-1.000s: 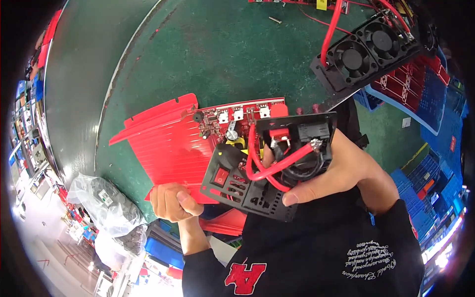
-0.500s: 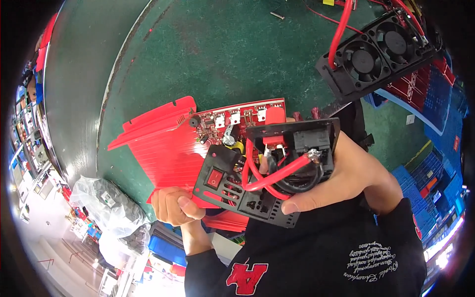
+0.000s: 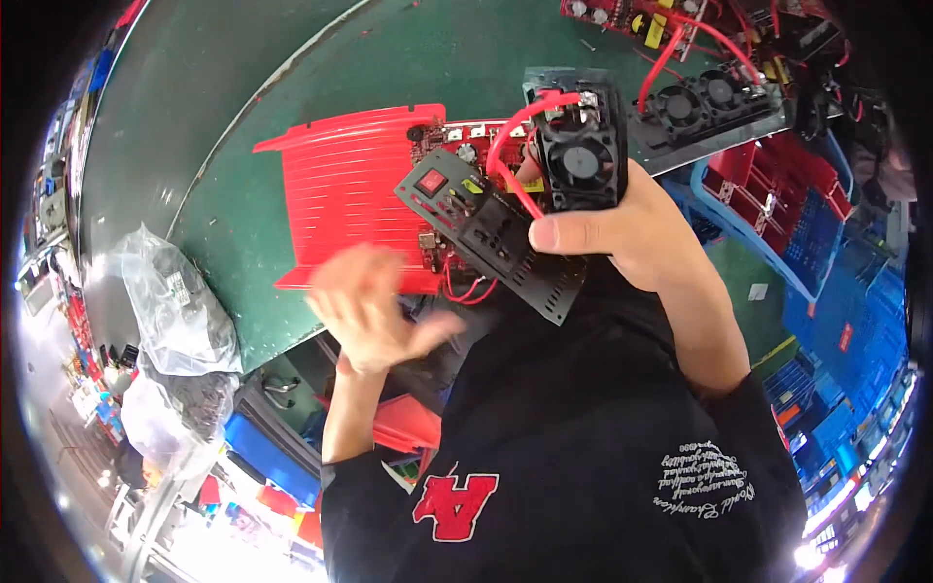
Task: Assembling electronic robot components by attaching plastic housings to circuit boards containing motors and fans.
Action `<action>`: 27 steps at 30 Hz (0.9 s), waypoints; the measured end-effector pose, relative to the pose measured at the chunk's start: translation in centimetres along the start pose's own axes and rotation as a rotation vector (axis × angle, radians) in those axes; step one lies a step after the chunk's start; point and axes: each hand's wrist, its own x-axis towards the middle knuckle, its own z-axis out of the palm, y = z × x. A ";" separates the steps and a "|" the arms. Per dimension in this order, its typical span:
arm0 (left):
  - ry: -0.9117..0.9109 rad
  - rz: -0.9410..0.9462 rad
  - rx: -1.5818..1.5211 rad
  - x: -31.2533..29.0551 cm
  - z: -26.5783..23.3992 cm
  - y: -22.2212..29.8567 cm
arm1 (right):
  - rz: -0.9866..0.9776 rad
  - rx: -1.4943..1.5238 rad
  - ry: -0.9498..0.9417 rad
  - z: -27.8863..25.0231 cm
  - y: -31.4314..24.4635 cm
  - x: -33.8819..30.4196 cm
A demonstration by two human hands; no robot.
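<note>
My right hand (image 3: 637, 233) grips a black fan panel (image 3: 581, 160) at its near end, thumb in front. A thick red cable (image 3: 510, 136) loops from this panel toward a black slotted end plate (image 3: 486, 228) with a red rocker switch (image 3: 431, 181). That plate hangs tilted beside the panel, over a red circuit board (image 3: 457, 136). The board lies against a ribbed red metal housing (image 3: 345, 185) on the green bench. My left hand (image 3: 369, 306), blurred by motion, is at the housing's near edge with fingers and thumb apart, holding nothing.
Another twin-fan panel (image 3: 700, 107) with red cables and a circuit board (image 3: 632, 19) sits at the far right. A blue crate (image 3: 768, 253) holds red housings. Left of me, a clear plastic bag (image 3: 170, 301) lies on the bench edge. A small screw (image 3: 587, 45) lies far off.
The fan panel has turned in my right hand, and its fan now shows. My left hand has let go of the housing edge and opened. The view has shifted.
</note>
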 end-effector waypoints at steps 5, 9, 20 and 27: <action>-0.041 0.202 0.162 0.0 0.9 3.6 | 0.033 0.049 -0.063 0.1 -0.9 -0.1; -0.176 0.253 0.054 1.9 -0.7 2.4 | -0.027 0.038 -0.063 -0.1 -1.1 0.1; -0.502 -0.684 -0.358 6.8 -2.3 1.5 | -0.123 -0.141 -0.043 0.1 -0.8 -0.1; -0.314 -0.557 -0.173 3.2 -4.7 -5.4 | -0.073 -0.152 -0.002 -0.2 -1.4 0.1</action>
